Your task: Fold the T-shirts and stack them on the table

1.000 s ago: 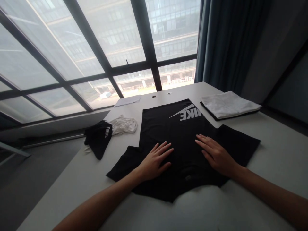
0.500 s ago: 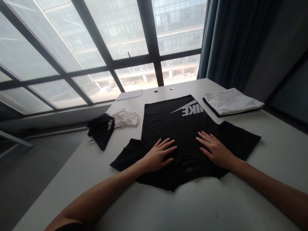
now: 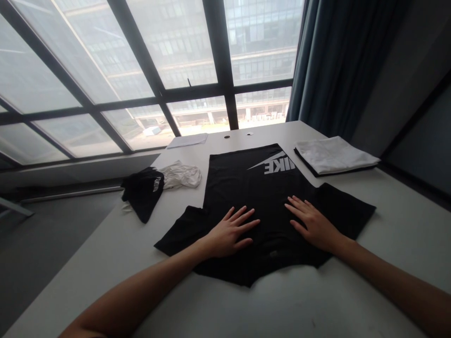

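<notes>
A black shirt lies spread on the white worktop, its collar nearest the person. The left hand and right hand rest palm-down on it, each grip wide. Leftward lie a crumpled black garment and crumpled white cloth; rightward, a folded white cloth; beyond, a window.

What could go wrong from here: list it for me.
Both hands rest on the black shirt, so sliding them might wrinkle or skew it. The crumpled black cloth lies at the left edge of the table; a knock could send it to the floor.
</notes>
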`<state>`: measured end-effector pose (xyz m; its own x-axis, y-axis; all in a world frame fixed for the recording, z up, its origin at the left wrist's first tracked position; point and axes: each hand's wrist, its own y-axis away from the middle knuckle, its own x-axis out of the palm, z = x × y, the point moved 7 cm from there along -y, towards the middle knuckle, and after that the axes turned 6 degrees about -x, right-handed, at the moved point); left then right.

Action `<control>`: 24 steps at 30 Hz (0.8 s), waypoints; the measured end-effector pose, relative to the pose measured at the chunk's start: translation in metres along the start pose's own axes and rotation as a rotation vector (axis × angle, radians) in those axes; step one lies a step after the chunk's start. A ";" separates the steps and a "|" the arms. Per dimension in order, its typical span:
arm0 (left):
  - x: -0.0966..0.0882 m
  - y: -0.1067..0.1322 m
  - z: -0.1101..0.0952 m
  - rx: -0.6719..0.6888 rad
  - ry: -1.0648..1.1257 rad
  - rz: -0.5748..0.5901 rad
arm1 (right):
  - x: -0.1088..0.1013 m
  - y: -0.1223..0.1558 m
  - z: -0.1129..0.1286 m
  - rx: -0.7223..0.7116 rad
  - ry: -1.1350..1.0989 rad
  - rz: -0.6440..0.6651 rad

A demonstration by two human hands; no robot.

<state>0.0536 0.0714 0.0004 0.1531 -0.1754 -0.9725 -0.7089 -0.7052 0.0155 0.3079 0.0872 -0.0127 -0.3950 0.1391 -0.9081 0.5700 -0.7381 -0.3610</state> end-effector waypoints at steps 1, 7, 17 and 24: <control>-0.001 0.000 0.000 -0.003 0.001 0.001 | -0.003 0.000 0.000 0.011 0.006 -0.030; -0.003 0.000 -0.002 -0.009 0.004 0.005 | -0.012 -0.001 -0.003 0.060 0.032 -0.081; -0.001 -0.001 0.000 -0.007 -0.026 0.010 | 0.010 0.003 -0.015 0.097 0.022 0.094; 0.000 -0.001 0.001 -0.012 -0.033 0.018 | 0.009 0.002 -0.013 0.095 0.014 0.106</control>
<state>0.0535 0.0725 0.0003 0.1179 -0.1652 -0.9792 -0.7030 -0.7103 0.0352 0.3151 0.0959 -0.0245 -0.3261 0.0659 -0.9430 0.5371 -0.8080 -0.2422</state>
